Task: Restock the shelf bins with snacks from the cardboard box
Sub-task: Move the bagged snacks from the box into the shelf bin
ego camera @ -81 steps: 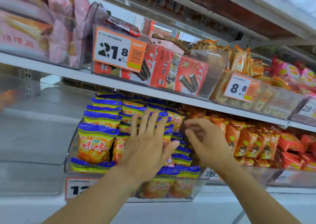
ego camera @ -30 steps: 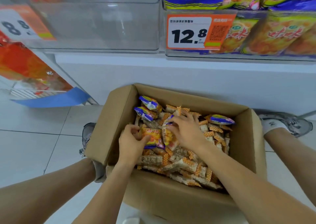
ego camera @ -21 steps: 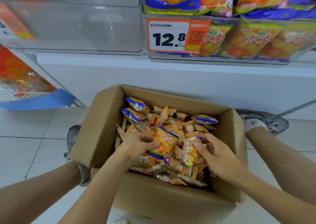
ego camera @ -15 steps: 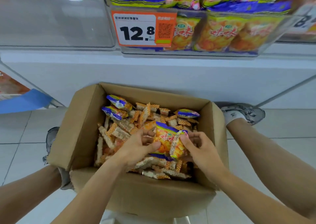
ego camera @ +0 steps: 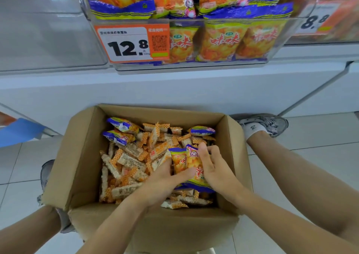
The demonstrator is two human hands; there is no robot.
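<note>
Both hands are working inside the open brown cardboard box [ego camera: 81, 156] on the pale tiled floor. The left hand [ego camera: 165, 180] and right hand [ego camera: 215, 172] are pressing together from either side on a small bunch of orange-and-yellow snack bags with blue-purple ends [ego camera: 186, 162]. The bags are standing upright between the palms. The left thumb is lying across their lower front, and its other fingers are tucked behind, out of sight. The right fingers [ego camera: 204, 154] are curling over the bags' upper right edge. The bunch is sitting above a loose pile of orange-checked wafer bars [ego camera: 132, 162] filling the box. Three more bags of the same kind [ego camera: 124, 125] are lying at the box's far side. Above, the clear plastic shelf bin [ego camera: 194, 65] with the orange 12.8 price label [ego camera: 128, 44] is holding matching bags.
</note>
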